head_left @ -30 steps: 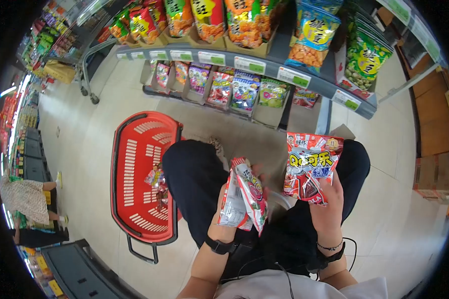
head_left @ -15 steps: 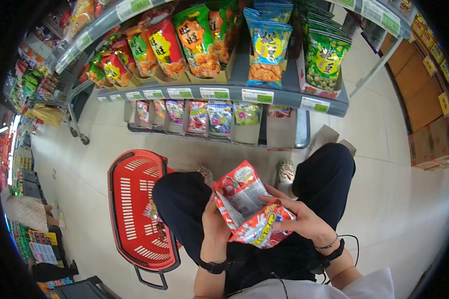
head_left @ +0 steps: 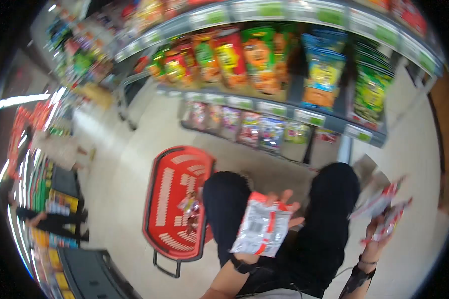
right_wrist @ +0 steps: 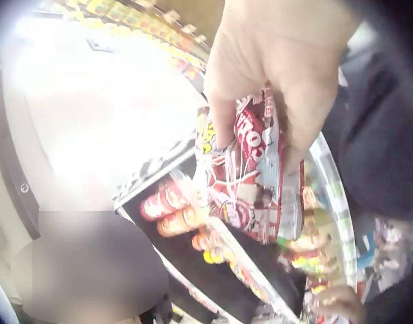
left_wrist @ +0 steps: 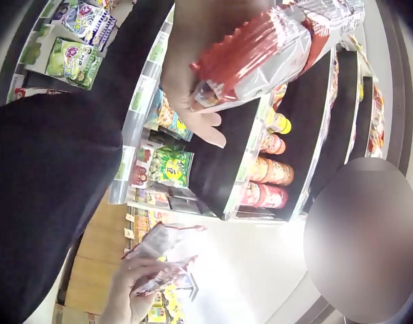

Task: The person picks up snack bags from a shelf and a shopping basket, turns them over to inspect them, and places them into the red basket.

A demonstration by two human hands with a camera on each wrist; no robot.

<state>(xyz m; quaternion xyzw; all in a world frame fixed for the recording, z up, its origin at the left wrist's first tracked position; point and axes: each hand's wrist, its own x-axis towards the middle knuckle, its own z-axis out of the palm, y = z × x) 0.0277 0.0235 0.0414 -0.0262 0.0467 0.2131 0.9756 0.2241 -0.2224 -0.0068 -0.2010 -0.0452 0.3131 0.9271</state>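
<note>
In the head view my left hand (head_left: 294, 206) has its fingers spread beneath a silver-and-red packet (head_left: 262, 226), whose printed back faces up. The left wrist view shows this packet (left_wrist: 260, 64) lying against the palm of my left hand (left_wrist: 189, 47), with extended fingers below it. Out to the right, my right hand (head_left: 376, 238) holds two red-and-clear packets (head_left: 390, 219) by their lower parts, fanned apart. Up close in the right wrist view, the thumb and fingers of my right hand (right_wrist: 281, 74) pinch a red cola candy packet (right_wrist: 250, 162); another packet edge shows behind it.
A red basket (head_left: 157, 199) with a few small packets inside stands left of my knees. Ahead, a shelf (head_left: 294, 102) holds snack bags, with candy packets (head_left: 272, 133) in trays below. A cart (head_left: 124, 107) stands back left, and people are at the far left.
My hands have separated from the packets they held together in front of me. The right hand has moved outward with two packets, while one stays on the left hand. The head view has shifted.
</note>
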